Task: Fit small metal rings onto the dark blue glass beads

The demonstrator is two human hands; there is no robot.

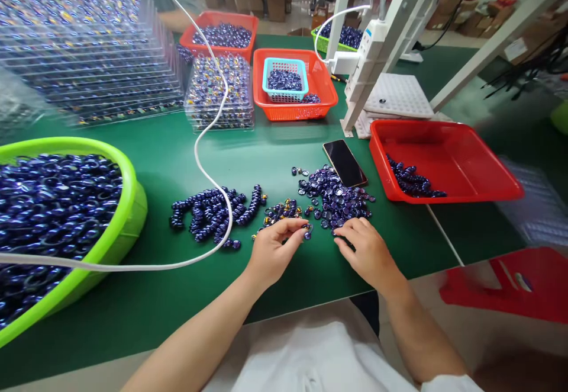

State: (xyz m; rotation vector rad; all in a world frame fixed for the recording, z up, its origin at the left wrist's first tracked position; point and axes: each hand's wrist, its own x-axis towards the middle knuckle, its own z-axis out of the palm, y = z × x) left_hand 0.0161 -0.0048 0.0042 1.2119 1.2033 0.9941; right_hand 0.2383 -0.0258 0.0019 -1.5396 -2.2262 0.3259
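Note:
Between the thumb and forefinger of my left hand (277,248) is a small shiny dark blue ring (307,232). My right hand (366,253) sits at the near edge of a pile of small dark blue caps (339,199), fingers curled and tips close together; whatever they pinch is too small to make out. Just beyond my left hand lies a small heap of blue pieces with gold parts (284,209). Farther left, shiny dark blue rings (208,217) lie stacked in curved rows on the green table (177,297).
A green basin (137,196) full of blue rings stands left, crossed by a white cable (197,149). A phone (345,163) touches the caps. A red tray (465,161) stands right. Behind are stacked clear trays (219,93), an orange basket (326,99) and a metal post (368,72).

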